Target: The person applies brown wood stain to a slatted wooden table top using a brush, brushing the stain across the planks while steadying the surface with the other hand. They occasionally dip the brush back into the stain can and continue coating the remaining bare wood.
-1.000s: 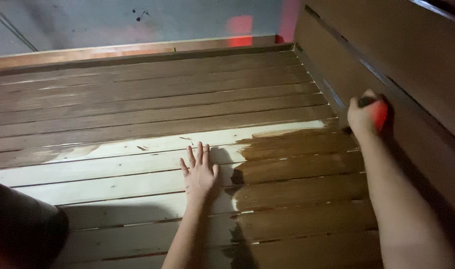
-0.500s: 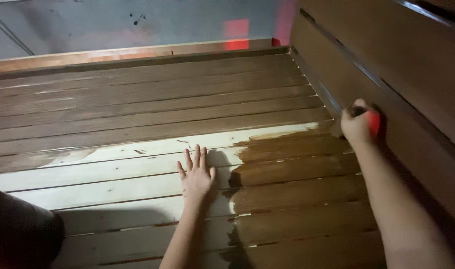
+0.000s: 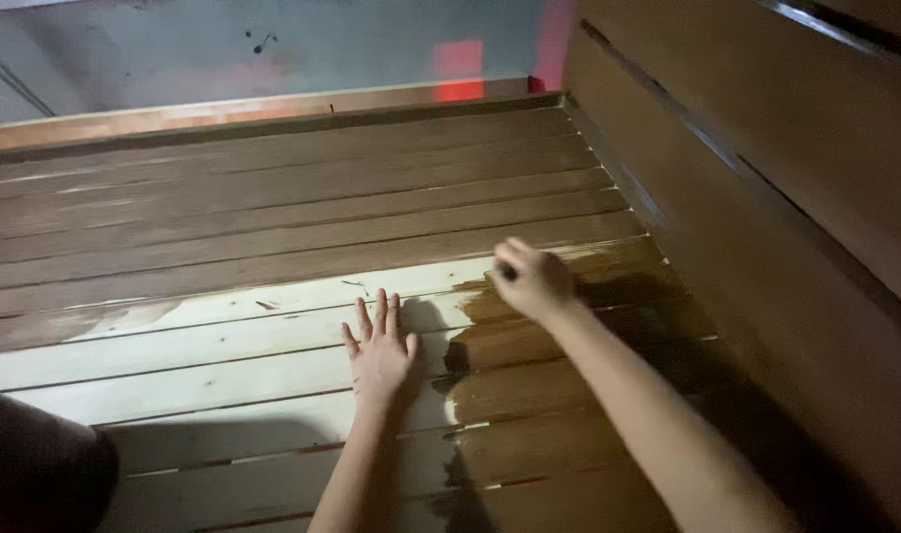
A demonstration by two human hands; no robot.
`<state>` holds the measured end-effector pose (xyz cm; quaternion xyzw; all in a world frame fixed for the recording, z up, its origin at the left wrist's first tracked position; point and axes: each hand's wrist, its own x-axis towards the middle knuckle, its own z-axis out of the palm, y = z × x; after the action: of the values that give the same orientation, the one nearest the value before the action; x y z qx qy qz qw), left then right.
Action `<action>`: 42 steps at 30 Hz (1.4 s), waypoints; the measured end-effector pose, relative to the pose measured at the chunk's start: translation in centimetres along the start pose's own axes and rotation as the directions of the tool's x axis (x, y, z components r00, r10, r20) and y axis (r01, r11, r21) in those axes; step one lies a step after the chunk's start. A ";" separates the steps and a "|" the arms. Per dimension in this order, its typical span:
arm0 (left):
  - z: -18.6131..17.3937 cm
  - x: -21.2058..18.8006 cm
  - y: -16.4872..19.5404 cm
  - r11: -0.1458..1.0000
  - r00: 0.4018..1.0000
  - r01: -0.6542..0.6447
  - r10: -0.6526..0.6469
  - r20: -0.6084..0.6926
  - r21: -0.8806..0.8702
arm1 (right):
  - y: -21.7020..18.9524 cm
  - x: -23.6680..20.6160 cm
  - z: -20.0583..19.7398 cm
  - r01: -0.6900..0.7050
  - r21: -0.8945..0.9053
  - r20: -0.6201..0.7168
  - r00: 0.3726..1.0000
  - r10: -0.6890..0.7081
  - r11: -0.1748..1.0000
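Note:
My left hand lies flat, fingers spread, on the pale bare slats of a wooden slatted surface. My right hand is closed around a small applicator, of which only a dark tip shows past the fingers. It presses on a slat at the boundary between the pale wood and the wet, dark brown stained patch. The two hands are about a hand's width apart. The slats further back are brown all over.
A slatted brown wooden back panel rises along the right side. Beyond the far edge there is a grey surface with a red patch. A dark rounded shape fills the lower left corner.
My right hand has swept left from the right-hand panel along the slat to the edge of the stained patch. The red applicator is now mostly hidden in the fist. My left hand stays put.

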<state>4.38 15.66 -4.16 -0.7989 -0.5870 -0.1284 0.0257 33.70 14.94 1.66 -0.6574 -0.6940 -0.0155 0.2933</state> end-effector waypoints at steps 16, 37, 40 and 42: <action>-0.3 -0.3 0.6 0.997 0.995 0.006 -0.013 -0.100 -0.077 | 1.3 2.1 1.7 0.006 0.078 -0.231 0.973 0.012 0.997; -0.4 -0.5 1.0 0.996 0.995 0.066 -0.070 -0.074 -0.059 | 10.3 3.6 -9.3 -0.565 0.186 -0.167 0.788 0.592 0.804; -0.7 -0.8 1.1 0.991 0.994 0.090 -0.096 -0.051 -0.104 | 1.2 4.2 -2.0 -0.265 0.083 -0.069 0.960 0.271 0.961; -1.0 -1.0 1.1 0.986 0.992 0.106 -0.113 -0.049 -0.132 | -4.2 4.3 1.8 0.007 0.031 -0.088 0.996 -0.004 0.999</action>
<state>4.98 14.18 -3.27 -0.7614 -0.6196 -0.1897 -0.0167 29.31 18.97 3.50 -0.6494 -0.6825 -0.0343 0.3336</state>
